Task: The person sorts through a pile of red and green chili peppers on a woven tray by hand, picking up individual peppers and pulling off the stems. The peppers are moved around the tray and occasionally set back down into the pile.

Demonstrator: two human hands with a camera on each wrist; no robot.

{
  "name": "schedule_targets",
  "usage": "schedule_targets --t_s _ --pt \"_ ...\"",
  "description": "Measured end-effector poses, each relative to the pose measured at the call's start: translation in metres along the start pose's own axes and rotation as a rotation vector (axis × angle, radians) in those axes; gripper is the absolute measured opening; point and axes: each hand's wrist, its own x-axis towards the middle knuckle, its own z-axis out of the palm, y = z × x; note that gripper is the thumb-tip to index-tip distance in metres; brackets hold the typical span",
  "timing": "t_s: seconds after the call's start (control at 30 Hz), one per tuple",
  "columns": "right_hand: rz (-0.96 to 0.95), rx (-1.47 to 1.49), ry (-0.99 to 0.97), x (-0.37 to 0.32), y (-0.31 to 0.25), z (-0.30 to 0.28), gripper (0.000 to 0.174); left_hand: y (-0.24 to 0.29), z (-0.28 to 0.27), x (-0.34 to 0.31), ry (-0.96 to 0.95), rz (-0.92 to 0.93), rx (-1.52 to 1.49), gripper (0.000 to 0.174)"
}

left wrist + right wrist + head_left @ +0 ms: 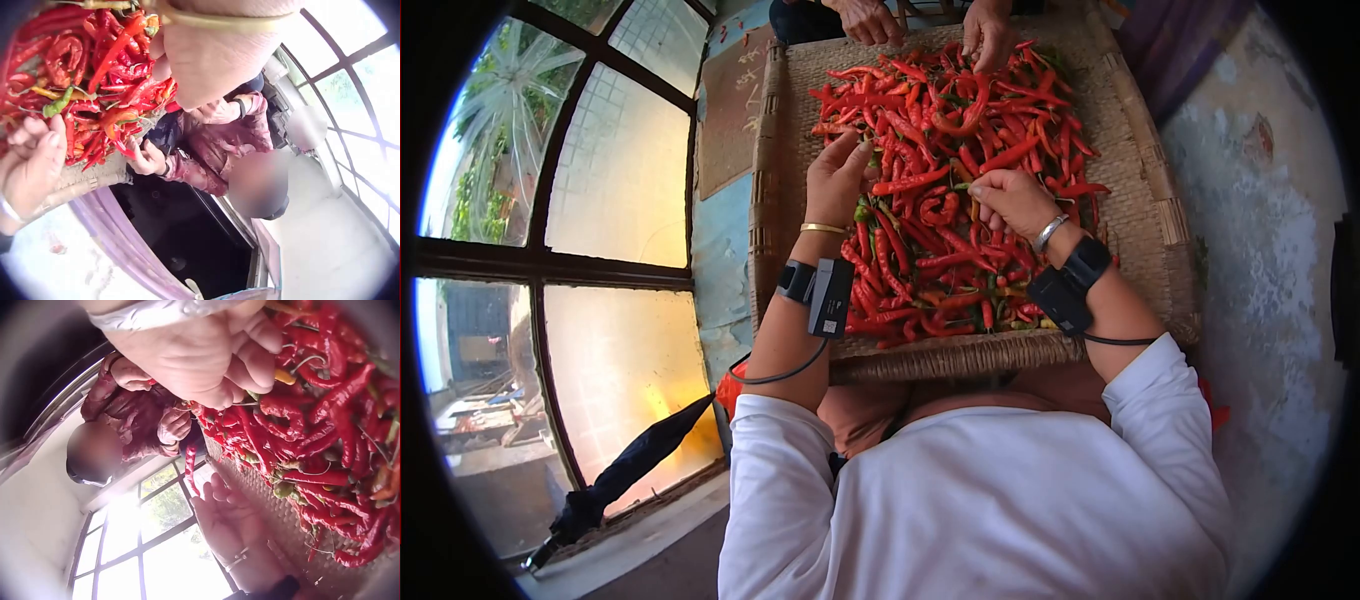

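Note:
Red chili peppers (940, 240) cover a woven tray (1135, 240). My left hand (835, 185) is over the tray's left side, a red pepper (190, 469) at its fingertips; in the right wrist view the palm faces up and this pepper appears pinched at one end. Over the middle of the pile, my right hand (1015, 203) has curled fingers, with thumb and forefinger pinching a small green pepper (59, 104). Exactly where the fingers meet it is partly hidden in the right wrist view. A few green and orange peppers lie among the red ones.
Across the tray, another person's hands (990, 35) reach over the far edge of the pile. A paned window (615, 170) and a folded dark umbrella (635, 455) are on the left. A worn wall (1270, 250) stands on the right.

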Motion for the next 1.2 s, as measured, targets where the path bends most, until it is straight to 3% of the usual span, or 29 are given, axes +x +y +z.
schedule_targets --t_s 0.1,0.13,0.2,0.33,0.4,0.6,0.73,0.8,0.83,0.9,1.03,1.1,1.2 --pt "0.014 -0.1 -0.041 0.001 0.002 0.0 0.022 -0.022 -0.006 -0.007 -0.356 -0.038 0.618 0.018" --pt "0.002 -0.156 -0.086 0.001 0.004 0.001 0.021 -0.025 0.0 -0.015 -0.357 -0.04 0.617 0.018" --pt "-0.009 -0.215 -0.134 0.002 0.008 0.003 0.02 -0.028 0.013 -0.026 -0.54 0.551 1.279 0.022" --pt "-0.006 -0.225 -0.147 0.001 0.014 0.008 0.017 -0.039 0.02 -0.029 -0.634 0.588 1.173 0.026" --pt "-0.002 -0.234 -0.156 0.001 0.015 0.008 0.017 -0.033 0.023 -0.036 -0.533 0.528 1.366 0.025" --pt "0.012 -0.24 -0.169 0.005 0.021 0.011 0.021 -0.044 0.017 -0.03 -0.591 0.533 1.473 0.026" --pt "0.002 -0.305 -0.131 0.003 0.017 0.012 0.023 -0.04 0.015 -0.03 -0.582 0.586 1.348 0.022" --pt "0.005 -0.267 -0.142 0.002 0.016 0.011 0.023 -0.033 0.018 -0.032 -0.699 0.271 1.117 0.016" --pt "0.004 -0.267 -0.141 0.003 0.016 0.011 0.023 -0.037 0.018 -0.034 -0.699 0.272 1.117 0.016" --pt "0.007 -0.258 -0.174 0.004 0.015 0.009 0.02 -0.045 0.02 -0.037 -0.718 0.104 0.824 0.013" --pt "-0.007 -0.248 -0.172 0.0 0.005 0.007 0.017 -0.041 0.025 -0.041 -0.75 0.277 0.81 0.011" --pt "-0.008 -0.229 -0.134 -0.002 0.001 0.006 0.016 -0.034 0.026 -0.041 -0.655 -0.042 0.603 0.013" --pt "-0.055 -0.205 -0.092 -0.003 -0.006 0.001 0.016 -0.028 0.021 -0.035 -0.576 -0.055 0.823 0.017"
